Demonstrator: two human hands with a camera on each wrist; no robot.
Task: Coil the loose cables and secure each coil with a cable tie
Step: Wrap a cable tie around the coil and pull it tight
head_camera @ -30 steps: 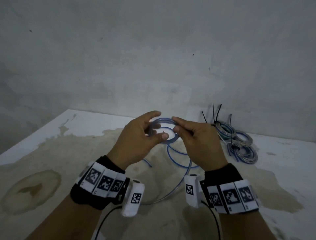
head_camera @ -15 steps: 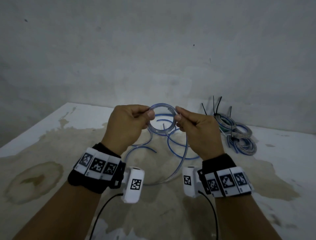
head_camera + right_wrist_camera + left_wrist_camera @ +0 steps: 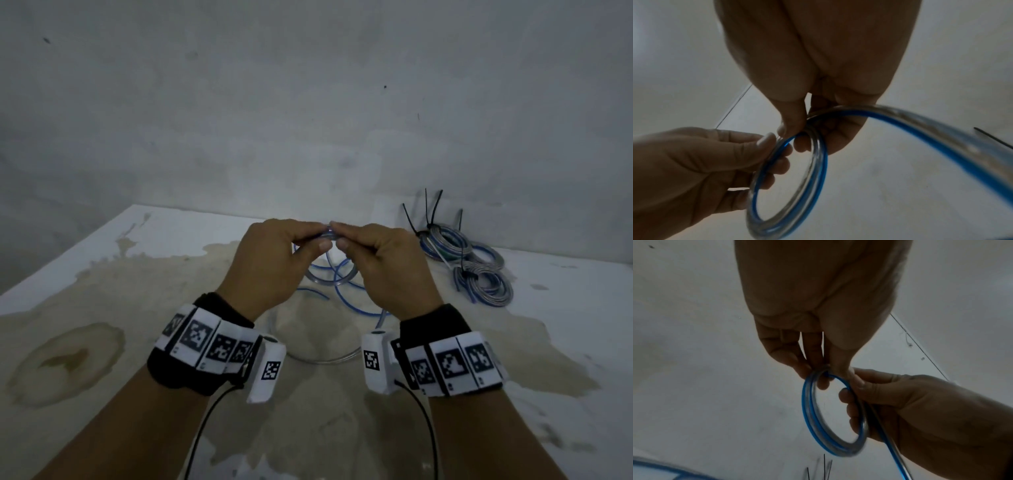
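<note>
Both forearms reach forward over the table (image 3: 102, 260), wrists level and close together, each strapped with a black band carrying square coded markers and a small white camera block. The left hand (image 3: 270, 260) and the right hand (image 3: 383, 263) meet at the fingertips above the table, knuckles turned up, and between them they hold a small coil (image 3: 830, 415) of clear cable with a blue stripe. In the left wrist view the left thumb and fingers pinch the top of the ring, while the right hand's fingers curl round its right side. In the right wrist view the right thumb and forefinger pinch the ring at its top, the left hand's fingers are wrapped round its left side, and a loose length of the cable (image 3: 931, 123) sweeps off to the right out of the grip. The coil shows about two turns lying side by side and hangs clear of the table. From the head view the free cable (image 3: 342, 274) drops below the hands in loose blue loops onto the stained tabletop, partly hidden by the wrists. Well to the right, near the wall (image 3: 308, 102), lie the finished coils (image 3: 479, 274), stacked against one another, with black cable ties (image 3: 433, 209) sticking up from them. Large brown stains spread over the white tabletop under and beside the arms
</note>
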